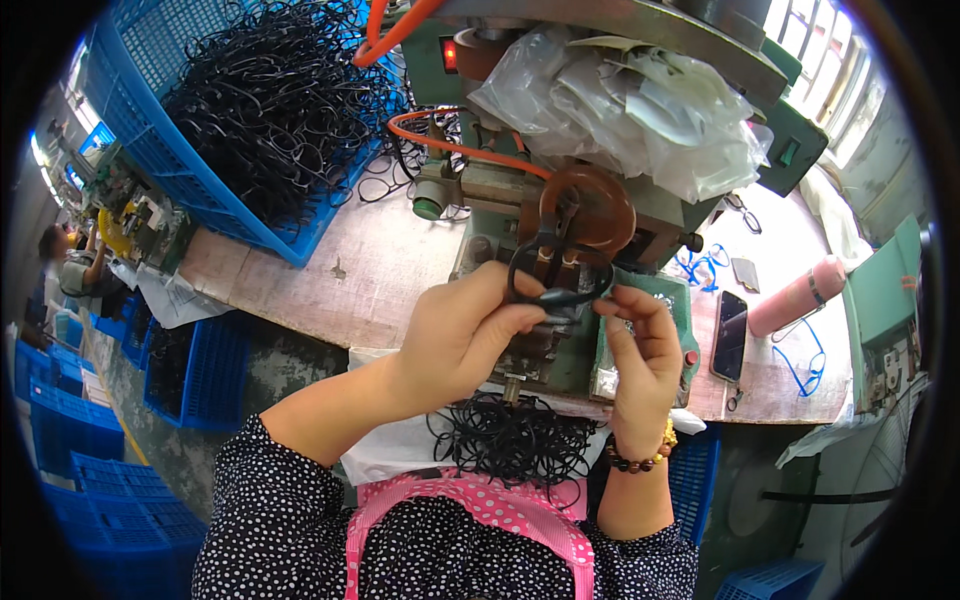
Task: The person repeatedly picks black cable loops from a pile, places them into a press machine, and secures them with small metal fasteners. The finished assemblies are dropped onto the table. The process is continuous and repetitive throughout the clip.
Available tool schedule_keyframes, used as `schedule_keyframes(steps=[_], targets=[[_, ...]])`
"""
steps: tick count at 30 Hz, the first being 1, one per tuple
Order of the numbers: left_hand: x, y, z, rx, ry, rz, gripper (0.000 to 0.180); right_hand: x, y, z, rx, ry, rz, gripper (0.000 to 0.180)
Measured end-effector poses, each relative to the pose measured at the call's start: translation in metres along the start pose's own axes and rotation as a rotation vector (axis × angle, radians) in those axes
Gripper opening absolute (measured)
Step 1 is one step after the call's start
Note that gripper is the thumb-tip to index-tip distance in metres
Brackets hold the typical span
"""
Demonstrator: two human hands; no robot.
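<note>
A black eyeglass frame [575,298] is held up in front of the machine's tooling [560,225]. My left hand [465,330] is closed, its thumb and fingers pinching the frame's left side. At the other side, the fingertips of my right hand [643,355] grip the frame's right end. Part of the frame is hidden behind my fingers and blends with the dark tooling. Below my hands, a heap of black eyeglass frames [515,445] lies on a white sheet [385,450] over my lap.
A blue basket [160,150] full of black frames stands on the table's left. Plastic bags [640,110] hang over the green machine; orange hoses [430,140] loop beside it. To the right are a phone [731,335], a pink bottle [795,300] and blue glasses [805,370].
</note>
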State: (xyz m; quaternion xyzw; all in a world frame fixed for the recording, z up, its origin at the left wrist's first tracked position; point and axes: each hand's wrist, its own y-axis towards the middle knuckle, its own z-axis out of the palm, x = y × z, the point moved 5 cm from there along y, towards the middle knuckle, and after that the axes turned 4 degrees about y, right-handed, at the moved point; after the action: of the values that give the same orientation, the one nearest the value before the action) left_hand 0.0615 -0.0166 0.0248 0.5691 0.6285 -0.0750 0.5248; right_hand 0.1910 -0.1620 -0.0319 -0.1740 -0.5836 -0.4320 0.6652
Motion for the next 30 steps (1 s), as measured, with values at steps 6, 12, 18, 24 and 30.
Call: schedule_keyframes(steps=[6,12,18,24,30], targets=[[0.002,0.005,0.003,-0.044,0.071,0.123,0.014,0.006,-0.002,-0.034,-0.154,-0.039,-0.125,0.028],[0.003,-0.005,0.004,-0.143,0.224,0.34,0.017,-0.016,-0.017,-0.103,-0.501,-0.545,-0.38,0.027],[0.0,-0.005,0.005,-0.16,0.226,0.423,0.029,-0.042,-0.014,-0.104,-0.101,-0.896,-0.21,0.029],[-0.003,-0.005,0.005,-0.225,0.164,0.415,0.02,-0.046,-0.008,-0.07,0.066,-1.278,-0.293,0.017],[-0.001,-0.012,0.002,-0.281,0.217,0.404,0.023,-0.052,-0.004,-0.076,-0.109,-1.115,-0.372,0.009]])
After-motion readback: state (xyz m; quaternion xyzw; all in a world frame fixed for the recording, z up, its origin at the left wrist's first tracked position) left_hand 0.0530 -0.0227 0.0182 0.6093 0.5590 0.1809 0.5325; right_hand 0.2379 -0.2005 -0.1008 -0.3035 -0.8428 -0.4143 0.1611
